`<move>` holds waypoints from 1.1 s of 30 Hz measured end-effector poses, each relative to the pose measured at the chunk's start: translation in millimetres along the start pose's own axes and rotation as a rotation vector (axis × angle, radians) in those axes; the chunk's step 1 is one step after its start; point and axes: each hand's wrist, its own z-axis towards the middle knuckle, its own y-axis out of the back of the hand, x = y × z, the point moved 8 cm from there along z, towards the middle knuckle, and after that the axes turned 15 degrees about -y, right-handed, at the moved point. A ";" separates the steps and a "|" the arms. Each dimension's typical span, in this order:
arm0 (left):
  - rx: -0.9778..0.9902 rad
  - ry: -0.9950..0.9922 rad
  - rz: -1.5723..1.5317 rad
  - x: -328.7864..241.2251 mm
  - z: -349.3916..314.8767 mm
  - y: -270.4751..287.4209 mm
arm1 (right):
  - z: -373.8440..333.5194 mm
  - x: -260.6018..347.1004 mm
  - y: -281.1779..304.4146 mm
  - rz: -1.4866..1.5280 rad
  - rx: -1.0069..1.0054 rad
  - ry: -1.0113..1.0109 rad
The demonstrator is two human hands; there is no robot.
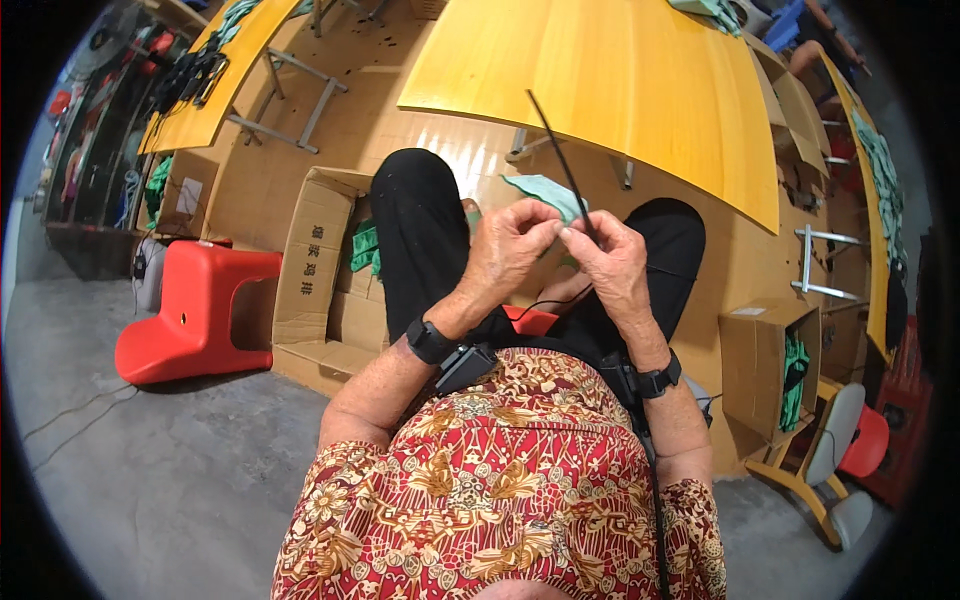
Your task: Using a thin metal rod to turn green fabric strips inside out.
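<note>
We have a yellow desk (590, 80) in front of us, pale green cloth (708, 10) lying toward its far right; on the floor (200, 440) to our left, we see a red chair (190, 310) beside an open cardboard box (310, 270).

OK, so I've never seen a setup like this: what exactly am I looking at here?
There's no machine; these are a seated person's bare hands. The single picture comes from a wide fisheye camera on their head, looking down, so straight edges bend. The left hand and right hand meet at the fingertips above the lap. A thin black strip rises from the right hand's grip. Pale green cloth shows just behind; which fingers hold it is unclear. Ahead, a yellow table bears more green cloth at its far edge.
</note>
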 end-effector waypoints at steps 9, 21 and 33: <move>0.070 -0.127 0.283 -8.7 -0.3 -2.2 | 7.2 -25.6 -2.0 -0.013 -0.062 -0.061; -0.023 0.063 -0.389 47.0 -1.2 -10.5 | 23.2 -37.4 -5.4 -0.028 -0.009 -0.062; 0.061 -0.005 -0.101 17.9 -1.9 -5.9 | 5.4 -16.4 -9.6 0.113 0.045 -0.118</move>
